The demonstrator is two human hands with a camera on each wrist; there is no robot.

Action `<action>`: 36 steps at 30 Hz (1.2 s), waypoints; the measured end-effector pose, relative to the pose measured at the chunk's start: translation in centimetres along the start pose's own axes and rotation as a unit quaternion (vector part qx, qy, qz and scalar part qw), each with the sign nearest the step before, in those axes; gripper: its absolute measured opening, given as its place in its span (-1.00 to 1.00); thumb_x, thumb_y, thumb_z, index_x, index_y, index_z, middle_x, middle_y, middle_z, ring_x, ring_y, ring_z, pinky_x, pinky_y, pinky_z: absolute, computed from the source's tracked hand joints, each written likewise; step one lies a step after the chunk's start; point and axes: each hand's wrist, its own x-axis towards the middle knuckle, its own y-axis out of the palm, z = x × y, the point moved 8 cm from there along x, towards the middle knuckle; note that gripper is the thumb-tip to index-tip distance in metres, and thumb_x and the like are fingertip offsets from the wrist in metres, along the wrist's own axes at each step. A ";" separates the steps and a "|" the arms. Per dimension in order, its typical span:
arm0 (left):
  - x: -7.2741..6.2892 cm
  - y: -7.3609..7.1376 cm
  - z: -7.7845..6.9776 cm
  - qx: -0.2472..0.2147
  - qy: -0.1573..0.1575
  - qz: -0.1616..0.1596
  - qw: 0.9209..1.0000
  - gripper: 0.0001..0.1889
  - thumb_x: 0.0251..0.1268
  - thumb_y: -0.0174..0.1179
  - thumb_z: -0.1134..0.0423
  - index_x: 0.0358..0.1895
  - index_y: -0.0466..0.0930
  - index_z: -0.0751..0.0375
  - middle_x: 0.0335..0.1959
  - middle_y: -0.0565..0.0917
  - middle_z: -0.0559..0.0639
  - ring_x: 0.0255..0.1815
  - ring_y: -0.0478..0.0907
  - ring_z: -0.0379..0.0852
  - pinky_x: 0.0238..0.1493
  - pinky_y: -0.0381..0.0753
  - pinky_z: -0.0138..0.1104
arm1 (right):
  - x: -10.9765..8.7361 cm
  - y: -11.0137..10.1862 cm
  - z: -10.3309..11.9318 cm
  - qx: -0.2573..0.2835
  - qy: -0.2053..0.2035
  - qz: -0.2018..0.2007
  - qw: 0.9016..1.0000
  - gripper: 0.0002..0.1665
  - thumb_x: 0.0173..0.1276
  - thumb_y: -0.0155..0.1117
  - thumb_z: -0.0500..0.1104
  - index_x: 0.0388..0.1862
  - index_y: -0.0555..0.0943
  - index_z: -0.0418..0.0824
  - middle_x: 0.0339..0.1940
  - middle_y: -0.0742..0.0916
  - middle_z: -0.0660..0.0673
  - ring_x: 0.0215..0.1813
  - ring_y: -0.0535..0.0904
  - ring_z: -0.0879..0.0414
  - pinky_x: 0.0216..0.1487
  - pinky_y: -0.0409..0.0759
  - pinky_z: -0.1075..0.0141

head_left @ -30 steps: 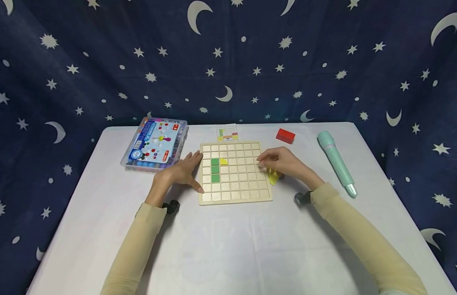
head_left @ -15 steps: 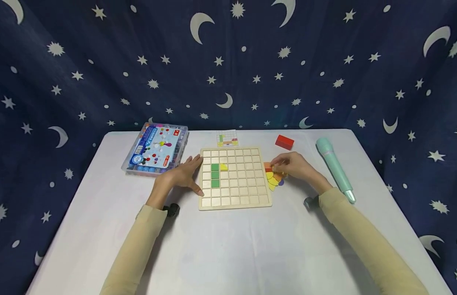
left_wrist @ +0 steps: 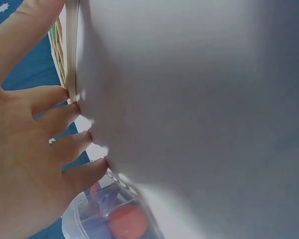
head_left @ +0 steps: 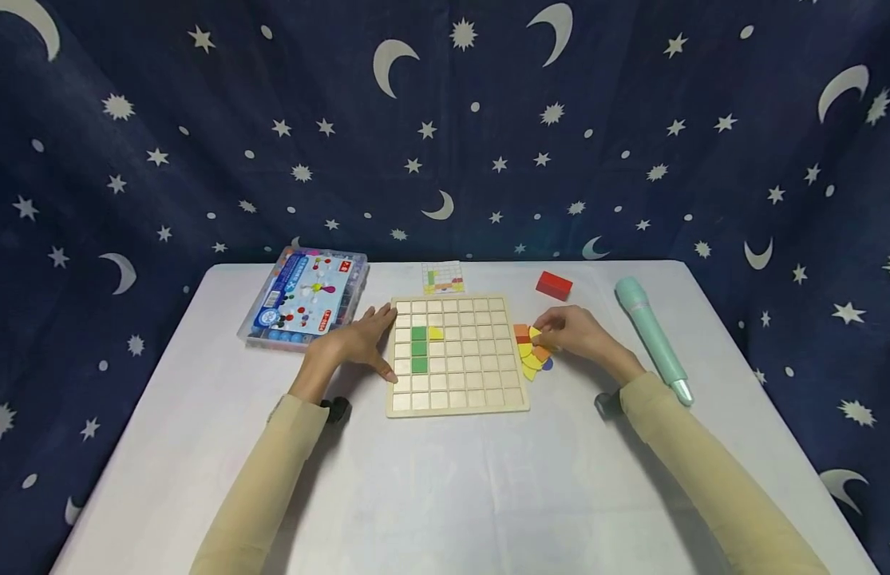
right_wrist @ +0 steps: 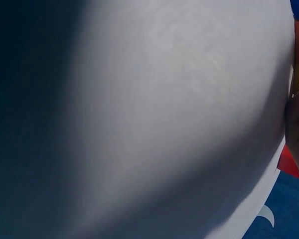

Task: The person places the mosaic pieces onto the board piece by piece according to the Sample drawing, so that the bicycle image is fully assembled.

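A pale wooden grid board lies in the middle of the table, with green tiles in a column and one yellow tile beside the topmost. My left hand rests spread along the board's left edge, and the left wrist view has its fingertips right at the board's side. Beyond the right edge, my right hand bends its fingers over a pile of coloured pieces, with a yellow piece at its thumb and fingertips. Part of the pile is hidden under that hand.
A printed pattern card lies behind the board. To the left is a clear-sided plastic case with a blue label. A red block stands at the back right, and a mint-green microphone-shaped object lies farther right.
My right hand has moved from the board's right edge to the pile, uncovering more pieces, and a yellow piece now shows at its fingertips. The left hand stays put; the head view has tilted up.
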 end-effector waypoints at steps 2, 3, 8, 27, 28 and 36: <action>0.2 -0.1 -0.1 0.001 0.000 0.000 1.000 0.38 -0.05 0.63 -0.08 0.70 -0.22 0.17 0.74 -0.26 0.12 0.73 -0.34 0.21 0.65 -0.14 0.22 | 0.1 -0.1 -0.1 -0.006 0.010 0.004 1.000 -0.64 0.29 0.48 -0.10 0.00 0.72 -0.25 -0.22 0.68 -0.16 -0.08 0.51 -0.06 -0.21 0.56 0.33; 0.3 -0.1 -0.1 0.000 -0.001 0.001 1.000 0.38 -0.05 0.63 -0.07 0.70 -0.22 0.17 0.74 -0.26 0.11 0.73 -0.35 0.20 0.65 -0.15 0.21 | 0.2 -0.1 -0.1 -0.010 0.012 0.005 1.000 -0.64 0.29 0.47 -0.10 -0.01 0.72 -0.26 -0.21 0.69 -0.16 -0.08 0.51 -0.06 -0.21 0.57 0.33; 0.7 -0.4 -0.2 0.002 0.001 0.001 1.000 0.38 -0.04 0.62 -0.07 0.70 -0.25 0.17 0.74 -0.29 0.11 0.73 -0.37 0.19 0.65 -0.16 0.21 | 0.2 -0.5 0.0 -0.010 0.016 0.004 1.000 -0.70 0.33 0.43 -0.12 -0.04 0.73 -0.25 -0.16 0.72 -0.18 -0.09 0.53 -0.07 -0.20 0.59 0.33; 1.0 -0.8 0.3 0.006 0.001 0.009 1.000 0.38 -0.02 0.60 -0.09 0.70 -0.26 0.17 0.73 -0.32 0.09 0.73 -0.41 0.19 0.66 -0.21 0.21 | -0.6 1.6 4.7 0.081 -0.066 0.022 0.994 -0.73 0.33 0.48 -0.10 -0.05 0.78 -0.18 -0.23 0.82 -0.13 -0.32 0.72 0.05 -0.38 0.59 0.34; 1.0 -0.8 0.2 0.005 0.001 0.010 1.000 0.38 -0.03 0.61 -0.08 0.70 -0.27 0.17 0.73 -0.32 0.09 0.73 -0.41 0.19 0.66 -0.21 0.20 | -0.7 1.8 5.0 0.087 -0.069 0.027 0.993 -0.73 0.34 0.48 -0.11 -0.03 0.78 -0.18 -0.22 0.83 -0.14 -0.32 0.73 0.05 -0.42 0.57 0.35; 1.0 -0.9 0.1 -0.002 -0.001 0.010 1.000 0.39 -0.05 0.62 -0.06 0.70 -0.26 0.17 0.73 -0.33 0.09 0.73 -0.42 0.19 0.65 -0.24 0.21 | -0.4 3.4 7.1 0.089 -0.097 0.047 0.990 -0.75 0.34 0.48 -0.17 -0.02 0.77 -0.17 -0.23 0.82 -0.10 -0.24 0.75 0.01 -0.15 0.64 0.33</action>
